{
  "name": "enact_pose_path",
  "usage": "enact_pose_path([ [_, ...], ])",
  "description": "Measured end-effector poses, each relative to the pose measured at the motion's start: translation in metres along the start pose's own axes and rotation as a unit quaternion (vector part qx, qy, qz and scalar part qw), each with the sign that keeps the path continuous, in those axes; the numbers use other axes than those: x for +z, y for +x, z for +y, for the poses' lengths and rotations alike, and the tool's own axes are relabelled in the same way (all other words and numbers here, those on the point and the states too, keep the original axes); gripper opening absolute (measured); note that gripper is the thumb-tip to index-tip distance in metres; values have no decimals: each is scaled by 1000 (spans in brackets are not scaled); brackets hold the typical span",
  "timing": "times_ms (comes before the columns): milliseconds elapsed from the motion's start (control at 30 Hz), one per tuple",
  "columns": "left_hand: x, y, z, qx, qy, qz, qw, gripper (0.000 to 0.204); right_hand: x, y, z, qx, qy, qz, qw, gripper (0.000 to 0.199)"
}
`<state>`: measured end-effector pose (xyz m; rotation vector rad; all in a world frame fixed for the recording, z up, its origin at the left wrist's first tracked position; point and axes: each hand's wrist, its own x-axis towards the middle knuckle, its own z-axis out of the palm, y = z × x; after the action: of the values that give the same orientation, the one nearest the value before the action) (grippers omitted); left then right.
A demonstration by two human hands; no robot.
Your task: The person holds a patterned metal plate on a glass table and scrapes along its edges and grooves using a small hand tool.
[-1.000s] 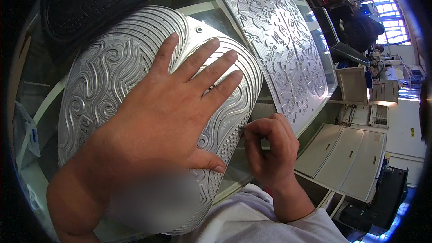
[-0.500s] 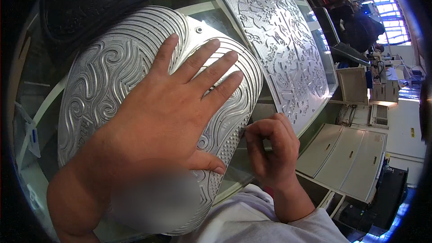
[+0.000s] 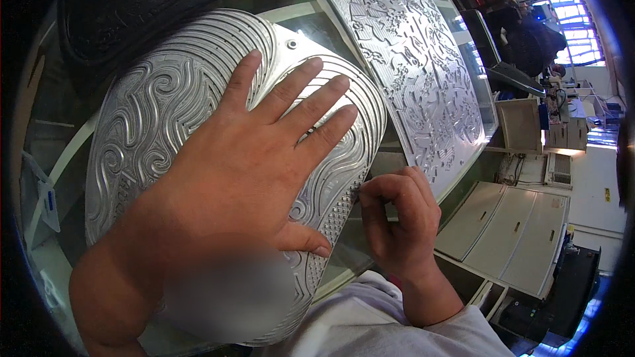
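Note:
A silvery metal mold plate (image 3: 149, 119), carved with swirls, curved ridges and rows of small studs, lies on a glass-topped table. My left hand (image 3: 245, 158) rests flat on it, palm down with fingers spread, covering the middle of the carving. Close against the plate's right edge, beside the studs, my right hand (image 3: 400, 218) is closed with thumb and index finger pinched. Whatever sits between those fingertips is too small and hidden to name. A blurred patch covers the plate near my left wrist.
A second metal plate (image 3: 417, 59) with raised patterns lies to the right on the glass. At the far left is a black embossed sheet (image 3: 132, 13). Beige cabinets (image 3: 503, 231) and a dark monitor (image 3: 486, 46) stand beyond the table's right side.

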<state>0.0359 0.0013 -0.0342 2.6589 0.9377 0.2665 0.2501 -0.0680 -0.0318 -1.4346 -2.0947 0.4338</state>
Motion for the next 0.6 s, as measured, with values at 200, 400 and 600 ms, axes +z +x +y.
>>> enact_pose_path([
  [200, 1, -1, 0, -1, -1, -6, 1000, 117, 2, -1, 0, 4, 12, 5, 1000, 27],
  [400, 1, 0, -1, 0, 0, -3, 1000, 117, -5, -1, 3, 1, 56, 10, 998, 24],
  [600, 0, 0, 0, 0, 4, -5, 1000, 117, -5, -3, 3, -17, 38, -1, 999, 24],
])
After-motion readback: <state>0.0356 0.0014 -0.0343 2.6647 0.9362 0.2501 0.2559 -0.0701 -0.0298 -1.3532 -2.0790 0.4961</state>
